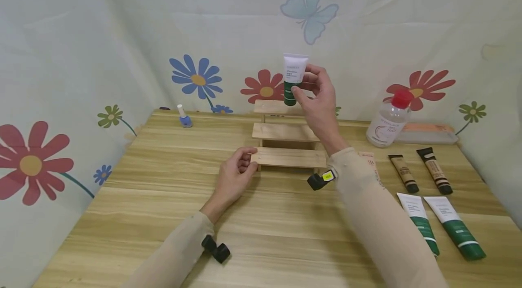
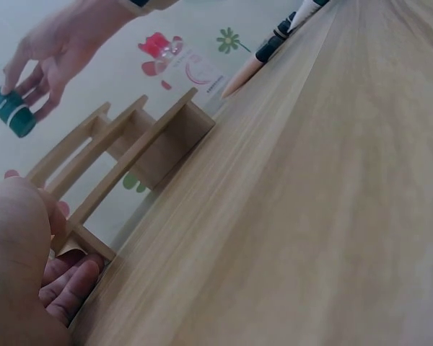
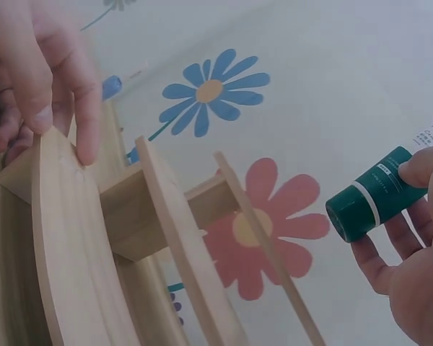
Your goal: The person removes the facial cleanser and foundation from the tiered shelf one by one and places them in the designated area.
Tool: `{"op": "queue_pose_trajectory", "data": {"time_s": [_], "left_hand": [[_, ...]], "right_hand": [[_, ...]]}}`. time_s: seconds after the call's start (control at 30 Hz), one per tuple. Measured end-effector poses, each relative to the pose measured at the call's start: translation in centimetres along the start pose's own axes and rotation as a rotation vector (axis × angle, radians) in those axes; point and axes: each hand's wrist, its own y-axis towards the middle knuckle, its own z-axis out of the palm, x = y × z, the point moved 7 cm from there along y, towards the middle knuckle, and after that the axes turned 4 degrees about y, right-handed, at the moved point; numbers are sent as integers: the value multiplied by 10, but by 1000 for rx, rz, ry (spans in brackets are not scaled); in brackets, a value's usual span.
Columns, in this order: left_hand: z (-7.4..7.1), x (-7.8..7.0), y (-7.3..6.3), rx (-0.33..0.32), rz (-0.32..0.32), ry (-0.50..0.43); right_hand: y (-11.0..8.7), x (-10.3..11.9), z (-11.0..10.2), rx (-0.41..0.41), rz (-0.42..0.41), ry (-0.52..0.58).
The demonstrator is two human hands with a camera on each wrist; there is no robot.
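A small green-and-white squeeze tube [image 1: 294, 70] is pinched upright, cap down, between the thumb and fingers of my right hand [image 1: 322, 102]. It hangs in the air just above the top step of a three-tier wooden stand [image 1: 289, 157]. In the right wrist view the tube's green cap end [image 3: 364, 198] is apart from the stand. My left hand [image 1: 234, 177] grips the left end of the lowest step, thumb and fingers around the board's edge, as the left wrist view also shows at the stand's end [image 2: 86, 238].
Right of the stand lie two larger green-and-white tubes [image 1: 454, 226], two brown-and-black tubes [image 1: 435, 172] and a partly hidden box [image 1: 369, 163]. A clear bottle with red cap [image 1: 387, 120] stands behind, beside a flat orange-and-grey item [image 1: 428, 134]. Blue nail polish [image 1: 185, 118] stands back left.
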Motion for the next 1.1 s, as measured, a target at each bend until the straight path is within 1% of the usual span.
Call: {"op": "queue_pose_trajectory", "data": {"time_s": [0.3,0.5,0.67,0.97,1.1], "left_hand": [[-1,1,-1,-2,0,-1],[-2,1,-1,-3,-3,1],[-2,2,-1,-6,-1,-1],[0,1,-1,-1,1,-1],[-1,2,-1,-3,-3,-3]], "right_hand": [[-9,19,-25,-19,-21,-9],[-15,31,-42,-33,-50,-41],[-20,37,-54,-44,-43,-57],[-40,47,-78,-79,-25,-60],[-49,53,-88,-99,-40,-53]]}}
